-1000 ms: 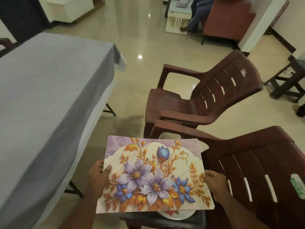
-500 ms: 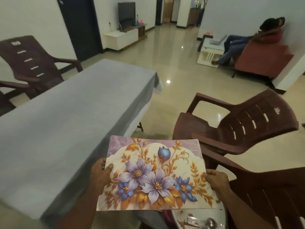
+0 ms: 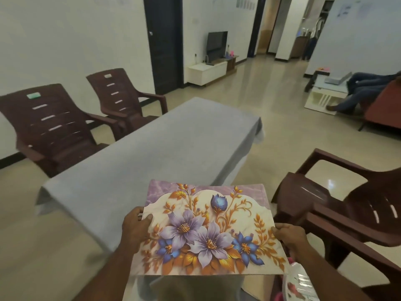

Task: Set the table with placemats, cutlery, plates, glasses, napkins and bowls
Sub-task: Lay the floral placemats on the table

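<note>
Since 0.5 s ago: view swung left and up, rectangular floral placemat w/ purple and blue flowers and orange leaves point(image 3: 208, 231) kept in same two-handed hold, more of long table under grey cloth point(image 3: 152, 161) now showing beyond it.

Placemat held roughly flat, print side up, in front of body, off near right corner of table, not touching cloth. Long axis left-right across view; purple marbled edge away from body, flower cluster toward near edge.

Left hand point(image 3: 135, 230) gripping left short edge, thumb on top of print, fingers curled under. Right hand point(image 3: 289, 235) gripping right short edge near lower half, thumb on top, rest of fingers hidden beneath.

Table's long axis runs away and to the right.

Surroundings: two dark brown plastic armchairs point(image 3: 54, 127) on far-left side of table, seats partly tucked beside edge. Another brown plastic armchair point(image 3: 338, 209) just right of placemat, near right hand, blocking that side. White plate w/ red pattern point(image 3: 299, 283) bottom right, partly cut off by frame, just below placemat corner. Dark door point(image 3: 163, 44), TV on white low cabinet point(image 3: 208, 71) at back wall. Seated person's legs point(image 3: 360, 90) far right by white low table point(image 3: 325, 94).
</note>
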